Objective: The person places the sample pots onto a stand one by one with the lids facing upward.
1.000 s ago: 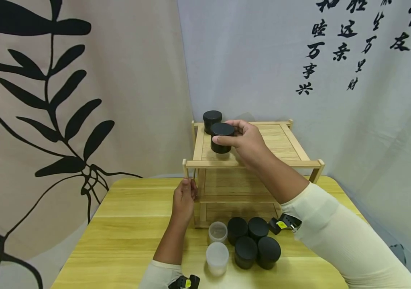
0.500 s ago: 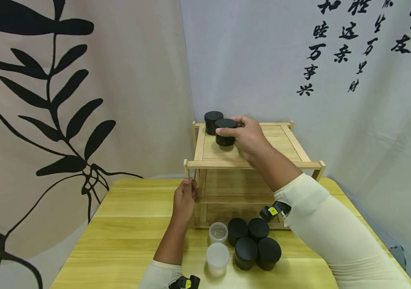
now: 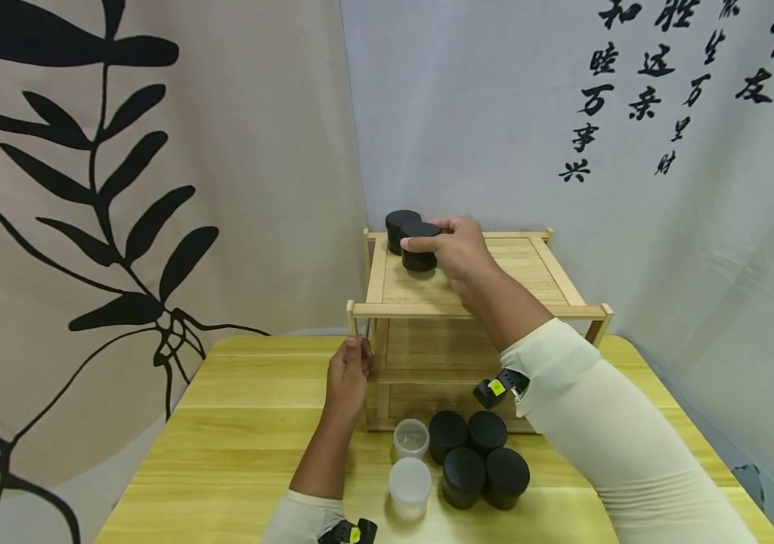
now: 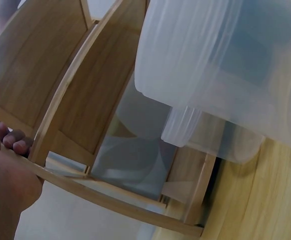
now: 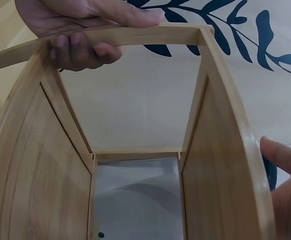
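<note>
My right hand (image 3: pixel 465 255) pinches a black lidded jar (image 3: pixel 418 259) between thumb and fingers at the left of the top shelf. Just behind it, a second black jar (image 3: pixel 399 221) stands in the back left corner, partly overlapped by the held one. The wooden rack (image 3: pixel 496 310) has three tiers. With curled fingers, my left hand (image 3: pixel 346 378) grips its front left post. The left wrist view shows that hand (image 4: pixel 10 180) around the post, below the upper shelf. In the right wrist view the shelf edge hides most of the held jar (image 5: pixel 270 174).
Several black jars (image 3: pixel 463 474) cluster on the yellow wood table (image 3: pixel 258 423) before the rack. Beside them to the left stand two translucent jars, one nearer the front (image 3: pixel 410 486) and one behind (image 3: pixel 410 437). A printed cloth (image 3: pixel 469 113) hangs close behind the rack.
My right hand has carried the black jar back across the top shelf, then slightly left and down, close to the corner jar. My left hand stays on the post.
</note>
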A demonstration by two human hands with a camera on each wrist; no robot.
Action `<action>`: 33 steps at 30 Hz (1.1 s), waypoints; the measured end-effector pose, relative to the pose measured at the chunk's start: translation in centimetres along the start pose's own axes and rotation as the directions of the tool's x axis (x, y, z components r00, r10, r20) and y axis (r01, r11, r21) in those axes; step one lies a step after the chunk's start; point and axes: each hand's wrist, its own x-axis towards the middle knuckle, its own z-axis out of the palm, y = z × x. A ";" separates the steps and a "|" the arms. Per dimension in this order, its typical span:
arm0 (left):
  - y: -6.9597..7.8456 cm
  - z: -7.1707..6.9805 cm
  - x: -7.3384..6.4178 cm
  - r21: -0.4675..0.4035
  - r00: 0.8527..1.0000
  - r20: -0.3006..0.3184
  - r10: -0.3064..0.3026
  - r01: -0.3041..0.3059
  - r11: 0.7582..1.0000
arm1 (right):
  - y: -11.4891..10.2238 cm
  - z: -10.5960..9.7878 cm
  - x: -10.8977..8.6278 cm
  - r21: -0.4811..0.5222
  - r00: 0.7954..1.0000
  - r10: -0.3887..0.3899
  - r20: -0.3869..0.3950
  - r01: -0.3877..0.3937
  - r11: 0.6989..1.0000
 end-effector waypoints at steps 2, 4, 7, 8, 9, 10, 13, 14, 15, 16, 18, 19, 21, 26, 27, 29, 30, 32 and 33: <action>0.0 0.0 0.0 0.000 1.000 -0.001 0.000 0.000 1.000 | 0.2 0.2 0.1 0.001 1.000 -0.001 -0.001 0.001 1.000; 0.0 0.0 0.0 0.000 1.000 -0.001 0.001 -0.001 1.000 | 0.3 0.5 0.1 0.000 1.000 -0.006 -0.001 0.006 1.000; 0.0 0.0 0.0 0.000 1.000 -0.003 -0.001 0.001 1.000 | 0.5 0.9 0.1 -0.001 1.000 -0.012 -0.003 0.012 1.000; 0.0 0.0 0.0 0.001 1.000 -0.004 -0.003 0.003 1.000 | 0.5 1.1 0.0 -0.006 1.000 -0.012 -0.004 0.012 1.000; 0.0 0.0 0.0 0.003 1.000 -0.005 -0.004 0.004 1.000 | 0.5 1.3 0.0 -0.013 1.000 -0.012 -0.006 0.012 1.000; 0.0 0.0 0.0 0.002 1.000 -0.006 -0.007 0.007 1.000 | 0.5 1.4 -0.1 -0.022 1.000 -0.012 -0.012 0.011 1.000; 0.0 0.0 0.0 -0.002 1.000 -0.009 -0.011 0.011 1.000 | 0.6 2.0 -0.2 -0.037 1.000 -0.012 -0.023 0.011 0.999; 0.1 0.0 0.0 -0.004 1.000 -0.009 -0.010 0.010 1.000 | 0.5 2.1 -0.2 -0.040 1.000 -0.014 -0.027 0.013 0.999; 0.1 0.0 0.0 -0.007 1.000 -0.009 -0.010 0.010 1.000 | 0.5 2.3 -0.2 -0.040 0.999 -0.018 -0.033 0.017 0.999; 0.1 0.0 0.0 -0.011 1.000 -0.010 -0.009 0.009 1.000 | 0.5 2.5 -0.2 -0.034 0.999 -0.021 -0.036 0.020 0.999; 0.1 0.0 -0.1 -0.015 1.000 -0.014 -0.009 0.009 1.000 | 0.4 2.7 -0.1 -0.024 0.999 -0.022 -0.044 0.021 0.999; 0.1 0.0 -0.1 -0.016 1.000 -0.015 -0.011 0.011 1.000 | 0.4 2.8 -0.1 -0.020 0.999 -0.021 -0.049 0.020 1.000; 0.1 0.1 -0.2 -0.018 1.000 -0.017 -0.017 0.017 1.000 | 0.4 3.0 -0.1 -0.019 0.998 -0.019 -0.060 0.018 1.000; 0.1 0.1 -0.2 -0.017 1.000 -0.019 -0.013 0.012 1.000 | 0.3 3.3 0.1 -0.018 0.997 -0.033 -0.073 0.031 0.999; 0.1 0.1 -0.2 -0.017 1.000 -0.019 -0.007 0.006 1.000 | 0.3 3.4 0.1 -0.020 0.997 -0.038 -0.074 0.036 0.999; 0.1 0.1 -0.2 -0.013 1.000 -0.017 0.002 -0.002 1.000 | 0.4 3.4 0.2 -0.024 0.996 -0.047 -0.079 0.045 0.999; 0.1 0.1 -0.1 -0.011 1.000 -0.016 0.005 -0.005 1.000 | 0.4 3.5 0.2 -0.027 0.995 -0.048 -0.084 0.046 0.999; 0.1 0.1 -0.1 -0.003 1.000 -0.013 0.009 -0.009 1.000 | 0.4 3.6 0.3 -0.027 0.994 -0.053 -0.092 0.051 0.998; 0.1 0.1 -0.1 0.000 1.000 -0.014 0.010 -0.010 1.000 | 0.4 3.6 0.3 -0.025 0.994 -0.054 -0.096 0.052 0.998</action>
